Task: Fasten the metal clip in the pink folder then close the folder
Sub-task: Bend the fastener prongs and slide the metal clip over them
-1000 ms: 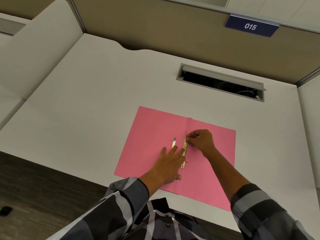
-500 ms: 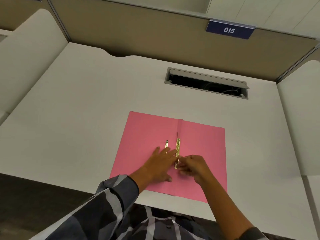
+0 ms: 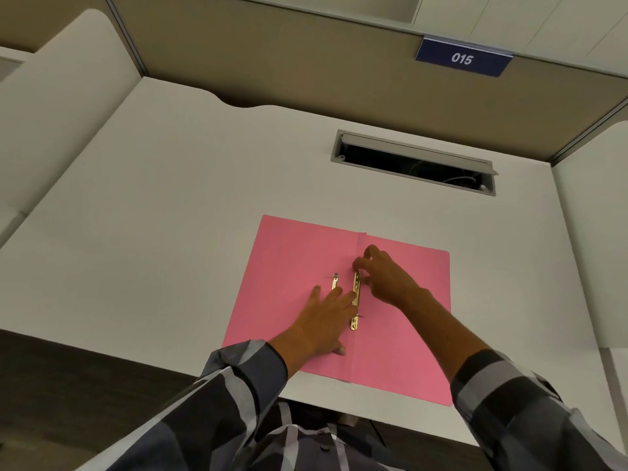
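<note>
The pink folder (image 3: 295,260) lies open and flat on the white desk near its front edge. A gold metal clip bar (image 3: 355,300) runs along the centre fold, with a thin prong sticking out near its lower end. A second, shorter gold strip (image 3: 334,283) lies just left of it on the left flap. My left hand (image 3: 323,321) rests flat on the left flap with fingers spread, its fingertips touching the bar's middle. My right hand (image 3: 384,277) is at the bar's upper end, fingertips pinched there; what they pinch is too small to tell.
The white desk (image 3: 170,215) has a cable slot (image 3: 413,163) with its lid raised behind the folder. Beige partition walls surround the desk, with a blue "015" sign (image 3: 463,58) at upper right. The desk's front edge runs just below the folder.
My right hand moved from the bar's lower end up to its upper end. My left hand stayed flat on the left flap.
</note>
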`<action>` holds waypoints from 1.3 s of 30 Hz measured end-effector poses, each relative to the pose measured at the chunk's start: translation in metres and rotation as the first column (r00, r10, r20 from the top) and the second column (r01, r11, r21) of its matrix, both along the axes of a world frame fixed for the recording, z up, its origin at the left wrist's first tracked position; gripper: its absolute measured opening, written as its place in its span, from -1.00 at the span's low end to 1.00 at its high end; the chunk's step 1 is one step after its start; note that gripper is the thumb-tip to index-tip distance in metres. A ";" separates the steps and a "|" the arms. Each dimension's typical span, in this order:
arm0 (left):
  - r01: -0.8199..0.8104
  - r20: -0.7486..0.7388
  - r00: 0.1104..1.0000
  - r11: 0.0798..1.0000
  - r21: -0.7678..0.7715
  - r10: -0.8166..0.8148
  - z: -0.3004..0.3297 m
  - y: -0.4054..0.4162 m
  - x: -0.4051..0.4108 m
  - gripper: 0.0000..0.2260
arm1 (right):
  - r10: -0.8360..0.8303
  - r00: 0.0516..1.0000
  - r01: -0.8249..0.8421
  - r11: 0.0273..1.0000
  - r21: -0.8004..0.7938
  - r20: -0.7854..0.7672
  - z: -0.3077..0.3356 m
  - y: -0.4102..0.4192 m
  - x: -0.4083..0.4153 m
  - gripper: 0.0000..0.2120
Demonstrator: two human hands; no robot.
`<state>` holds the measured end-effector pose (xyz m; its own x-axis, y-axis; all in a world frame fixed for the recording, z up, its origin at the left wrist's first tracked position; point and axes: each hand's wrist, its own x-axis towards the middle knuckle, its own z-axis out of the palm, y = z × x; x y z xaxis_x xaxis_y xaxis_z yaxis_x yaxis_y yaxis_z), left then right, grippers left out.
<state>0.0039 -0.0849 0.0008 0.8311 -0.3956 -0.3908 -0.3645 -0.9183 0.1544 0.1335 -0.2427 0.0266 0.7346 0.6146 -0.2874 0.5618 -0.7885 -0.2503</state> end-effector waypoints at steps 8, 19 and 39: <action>-0.001 0.012 1.000 1.000 0.010 0.001 -0.004 0.005 -0.003 -0.10 | -0.071 0.997 0.071 0.996 0.060 0.006 0.000 0.001 -0.003 -0.73; 0.042 0.023 0.999 0.999 -0.019 -0.042 -0.002 0.009 0.003 -0.12 | -0.254 0.962 0.269 0.944 0.192 -0.098 0.000 0.006 -0.015 -0.64; 0.094 0.018 0.996 0.992 -0.086 -0.093 0.004 0.025 0.011 -0.18 | -0.528 0.247 0.914 0.406 0.014 -0.813 0.009 -0.013 -0.088 -0.86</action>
